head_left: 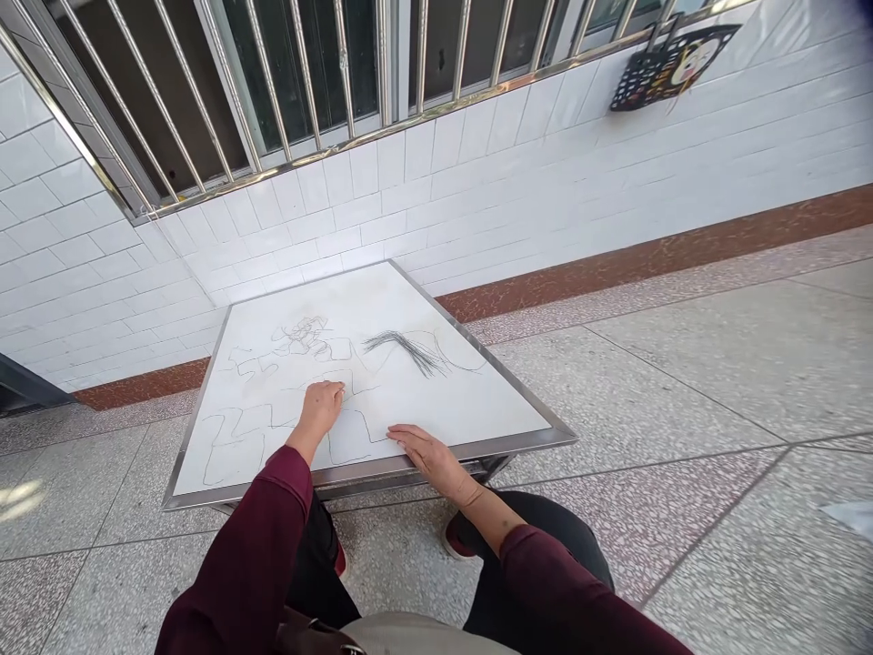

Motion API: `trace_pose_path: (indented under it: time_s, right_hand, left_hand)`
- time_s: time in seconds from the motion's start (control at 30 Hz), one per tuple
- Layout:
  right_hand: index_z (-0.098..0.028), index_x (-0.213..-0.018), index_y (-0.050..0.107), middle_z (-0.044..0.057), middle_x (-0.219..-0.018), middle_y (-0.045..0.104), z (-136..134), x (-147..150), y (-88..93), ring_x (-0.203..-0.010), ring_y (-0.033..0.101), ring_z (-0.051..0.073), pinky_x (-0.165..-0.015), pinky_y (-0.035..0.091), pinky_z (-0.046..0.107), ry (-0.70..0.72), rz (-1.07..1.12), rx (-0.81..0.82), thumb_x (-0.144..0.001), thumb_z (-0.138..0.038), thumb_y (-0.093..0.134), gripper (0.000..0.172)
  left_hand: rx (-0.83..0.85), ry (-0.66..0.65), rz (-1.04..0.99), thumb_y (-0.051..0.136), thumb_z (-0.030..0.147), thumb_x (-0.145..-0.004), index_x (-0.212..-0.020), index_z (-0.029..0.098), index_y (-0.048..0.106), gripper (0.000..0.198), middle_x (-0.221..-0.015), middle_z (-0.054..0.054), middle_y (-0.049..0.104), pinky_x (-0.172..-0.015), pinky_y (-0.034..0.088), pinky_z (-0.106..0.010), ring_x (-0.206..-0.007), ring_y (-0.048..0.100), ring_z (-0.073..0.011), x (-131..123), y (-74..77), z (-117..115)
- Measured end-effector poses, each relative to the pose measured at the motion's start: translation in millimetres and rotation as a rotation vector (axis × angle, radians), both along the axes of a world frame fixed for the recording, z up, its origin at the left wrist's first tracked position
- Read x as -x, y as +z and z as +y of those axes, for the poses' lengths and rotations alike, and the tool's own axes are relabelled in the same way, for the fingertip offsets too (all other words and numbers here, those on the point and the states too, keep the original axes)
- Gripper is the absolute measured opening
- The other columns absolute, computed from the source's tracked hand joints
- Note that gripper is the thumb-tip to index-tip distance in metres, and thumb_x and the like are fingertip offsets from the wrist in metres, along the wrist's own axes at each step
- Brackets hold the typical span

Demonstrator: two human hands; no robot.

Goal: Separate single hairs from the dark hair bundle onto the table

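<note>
A low white table (477,409) with a metal rim stands in front of me. Thin dark strands (300,346) lie on it in winding loops. A loose bundle of dark strands (407,350) lies at the far right of the top. My left hand (319,407) rests mid-table with its fingers curled together, pinching at a strand; what it holds is too fine to make out. My right hand (426,450) lies flat near the front edge, fingers stretched out, pressing on the tabletop beside a strand line.
A white tiled wall (546,182) with a barred window (306,82) rises behind the table. A dark patterned bag (672,64) hangs from the bars at the upper right. Speckled stone floor (682,409) spreads to the right. My knees sit below the table's front edge.
</note>
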State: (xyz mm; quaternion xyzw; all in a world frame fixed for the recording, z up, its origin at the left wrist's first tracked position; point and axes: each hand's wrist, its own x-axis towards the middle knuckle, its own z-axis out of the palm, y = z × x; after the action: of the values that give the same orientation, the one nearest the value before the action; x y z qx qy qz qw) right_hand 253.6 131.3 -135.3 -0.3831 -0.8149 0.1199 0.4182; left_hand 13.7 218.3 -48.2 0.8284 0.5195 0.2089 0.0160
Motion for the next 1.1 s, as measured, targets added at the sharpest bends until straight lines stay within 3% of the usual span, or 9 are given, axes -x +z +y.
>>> trace_pose_path:
  time_s: [0.23, 0.33, 0.43, 0.5, 0.57, 0.7, 0.8, 0.9, 1.1]
  right_hand:
    - [-0.026, -0.120, 0.062, 0.009, -0.118, 0.065, -1.4, -1.7, -1.5, -0.111, 0.062, 0.020, -0.094, 0.056, 0.037, -0.024, 0.033, 0.038, -0.098, -0.020, 0.036, 0.035]
    - [-0.025, -0.120, 0.062, 0.009, -0.118, 0.065, -0.5, -2.4, -4.6, -0.111, 0.062, 0.020, -0.095, 0.056, 0.038, -0.020, 0.043, 0.034, -0.098, -0.020, 0.036, 0.034]
    - [-0.025, -0.120, 0.062, 0.009, -0.118, 0.065, 0.7, -2.9, -8.8, -0.111, 0.062, 0.021, -0.096, 0.056, 0.039, -0.036, 0.059, 0.033, -0.098, -0.021, 0.037, 0.034]
    - [-0.026, -0.119, 0.063, 0.009, -0.117, 0.065, 0.8, -3.3, -10.5, -0.109, 0.063, 0.021, -0.095, 0.056, 0.039, -0.055, 0.069, 0.030, -0.098, -0.023, 0.038, 0.033]
    - [-0.026, -0.117, 0.064, 0.009, -0.114, 0.066, 0.2, -3.1, -9.5, -0.107, 0.063, 0.021, -0.093, 0.057, 0.039, -0.059, 0.073, 0.020, -0.098, -0.025, 0.038, 0.032]
    - [-0.026, -0.112, 0.065, 0.010, -0.106, 0.067, -0.6, 7.3, 7.4, -0.102, 0.063, 0.023, -0.088, 0.056, 0.040, -0.099, 0.082, -0.003, -0.098, -0.028, 0.040, 0.029]
    - [-0.024, -0.107, 0.065, 0.009, -0.097, 0.068, 6.3, 34.4, 33.1, -0.095, 0.062, 0.024, -0.083, 0.055, 0.040, -0.163, 0.033, 0.052, -0.098, -0.028, 0.040, 0.027]
    - [-0.024, -0.101, 0.065, 0.006, -0.101, 0.067, 25.4, 77.3, 58.4, -0.101, 0.058, 0.021, -0.087, 0.050, 0.035, -0.215, -0.186, 0.267, -0.096, -0.024, 0.042, 0.024]
    - [-0.021, -0.092, 0.066, 0.007, -0.100, 0.065, 80.5, 160.6, 71.1, -0.101, 0.057, 0.023, -0.084, 0.048, 0.034, -0.263, -0.381, 0.441, -0.094, -0.031, 0.049, 0.020]
  left_hand:
    - [-0.019, 0.062, -0.165, 0.042, 0.021, -0.095, -0.112, 0.022, 0.068, 0.031, -0.102, -0.004, 0.074, -0.090, 0.053, -0.035, -0.095, 0.067, -0.0182, 18.2, 13.8, 11.9]
    - [-0.081, 0.163, -0.270, 0.036, 0.025, -0.098, -0.122, 0.020, 0.062, 0.036, -0.118, -0.007, 0.068, -0.096, 0.051, -0.036, -0.110, 0.062, -0.0189, 31.9, 20.8, -12.8]
    - [-0.116, 0.233, -0.375, 0.029, 0.028, -0.101, -0.130, 0.019, 0.055, 0.040, -0.122, -0.009, 0.066, -0.090, 0.054, -0.033, -0.107, 0.064, -0.0172, 41.7, 15.2, -62.4]
    - [-0.063, 0.241, -0.553, 0.032, 0.031, -0.100, -0.126, 0.021, 0.058, 0.037, -0.109, -0.007, 0.070, -0.075, 0.058, -0.030, -0.085, 0.069, -0.0151, 46.3, 2.1, -103.4]
    - [0.019, 0.180, -0.552, 0.036, 0.030, -0.099, -0.122, 0.024, 0.061, 0.035, -0.098, -0.005, 0.072, -0.067, 0.058, -0.029, -0.069, 0.067, -0.0140, 52.6, -16.3, -143.0]
    - [0.025, -0.017, -0.319, 0.041, 0.025, -0.096, -0.113, 0.027, 0.067, 0.031, -0.093, -0.007, 0.073, -0.075, 0.058, -0.033, -0.081, 0.069, -0.0189, 76.6, -58.1, -196.0]
    - [-0.029, -0.042, -0.151, 0.040, 0.024, -0.096, -0.099, 0.025, 0.069, 0.029, -0.084, -0.006, 0.072, -0.069, 0.057, -0.029, -0.075, 0.069, -0.0171, 98.5, -88.2, -208.5]
    - [-0.122, 0.013, -0.123, 0.041, 0.025, -0.097, -0.096, 0.019, 0.068, 0.029, -0.080, -0.007, 0.071, -0.067, 0.056, -0.027, -0.072, 0.069, -0.0158, 111.9, -112.3, -207.3]
    - [-0.129, 0.037, -0.128, 0.046, 0.026, -0.095, -0.111, 0.019, 0.065, 0.025, -0.093, -0.007, 0.072, -0.075, 0.057, -0.029, -0.082, 0.069, -0.0171, 118.0, -132.2, -201.9]
